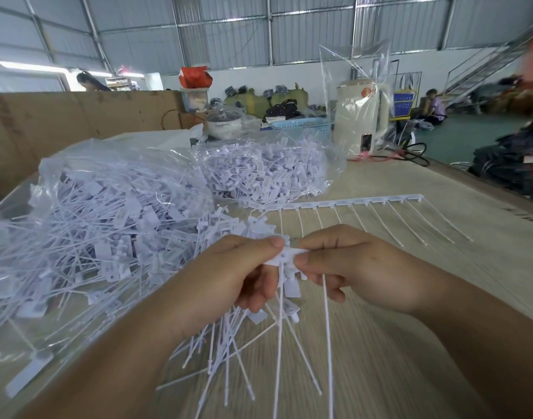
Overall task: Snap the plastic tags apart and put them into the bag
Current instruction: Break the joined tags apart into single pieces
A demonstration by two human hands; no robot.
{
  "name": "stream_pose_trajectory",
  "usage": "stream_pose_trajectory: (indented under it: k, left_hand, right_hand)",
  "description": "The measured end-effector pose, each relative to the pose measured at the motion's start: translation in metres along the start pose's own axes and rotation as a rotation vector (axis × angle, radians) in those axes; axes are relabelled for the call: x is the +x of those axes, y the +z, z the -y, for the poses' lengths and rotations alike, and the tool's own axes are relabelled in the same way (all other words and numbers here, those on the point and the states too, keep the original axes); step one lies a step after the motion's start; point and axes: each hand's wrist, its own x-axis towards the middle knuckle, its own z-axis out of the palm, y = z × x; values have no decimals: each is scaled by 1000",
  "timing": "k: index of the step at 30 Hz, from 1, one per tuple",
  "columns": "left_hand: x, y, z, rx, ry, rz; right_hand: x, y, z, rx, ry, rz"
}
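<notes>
1. I see my left hand (pixel 241 276) and right hand (pixel 343 267) both pinching a white plastic tag strip (pixel 289 258) above the counter (pixel 395 343); thin tails hang toward me.
2. Clear plastic bag (pixel 108 207) sits left; its tags blur together.

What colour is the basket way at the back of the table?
The plastic basket is light blue with a lattice of little holes; the head view shows it.

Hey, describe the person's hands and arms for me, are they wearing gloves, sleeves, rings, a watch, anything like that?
Both are bare. The left hand and right hand have no gloves and no rings that I can see, and the fingernails are short and unpainted. Both forearms are uncovered right to the bottom edge of the picture: no sleeves, watch or bracelet in view.
</notes>
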Motion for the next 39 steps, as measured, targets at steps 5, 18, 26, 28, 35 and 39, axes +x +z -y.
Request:
stream_pose_trajectory:
  k: [5, 18, 26, 28, 35, 39]
  left_hand:
    - [1, 4, 1, 82, 1, -127]
    - [6, 19, 6, -265, -9, -223]
    - [9, 19, 4, -360, 32, -182]
    - [8, 15, 3, -351, 38, -147]
    - [7, 7, 2, -361, 54, -66]
    - [8, 6, 4, -333, 59, -87]
  right_hand:
    - [0, 6, -2, -52, -67, -106]
    - [7, 17, -7, -2, -184, -253]
    - [7, 14, -6, 27, -202, -270]
    - [6, 12, -5, 43, -201, -248]
    - [6, 12, -1, 74, -195, -230]
    - [5, 12, 0, -8, -192, -260]
